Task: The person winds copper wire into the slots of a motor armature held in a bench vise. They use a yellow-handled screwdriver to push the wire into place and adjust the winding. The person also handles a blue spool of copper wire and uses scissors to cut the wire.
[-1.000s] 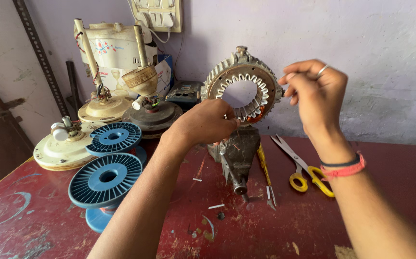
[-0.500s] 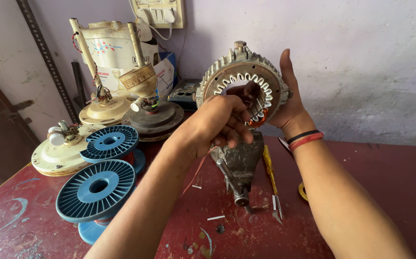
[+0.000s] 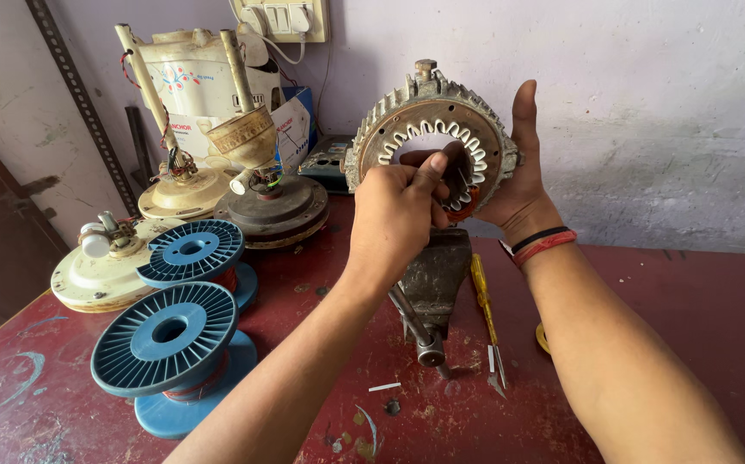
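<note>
Fingers of the left hand [image 3: 394, 215] are curled closed and reach into the bore of the ring-shaped motor stator [image 3: 431, 137], pinching something small against its inner teeth; what they pinch is too small to identify. Right hand [image 3: 518, 185] sits behind the stator with the palm flat against the right side of its rim and the thumb extended upward, so it braces the part without clenching it.

Stator position: upright, bore facing the person, seated in a small bench vise [image 3: 431, 283] on the red table [image 3: 690, 326], in front of the wall.

State of work, as judged from this view:
1. The stator is already mounted and steadied.
2. The slots around the bore show pale liners, with a little reddish material low on the right side. No full copper winding is visible, so the greater part of the slot work appears to remain.
3. Two blue wire spools [image 3: 170, 339] stand on the table at left, well apart from the stator, with no wire seen running to it.

A yellow-handled screwdriver [image 3: 484, 314] lies just beside the vise. Several cream fan motor housings [image 3: 106, 271] stand at the back left.
</note>
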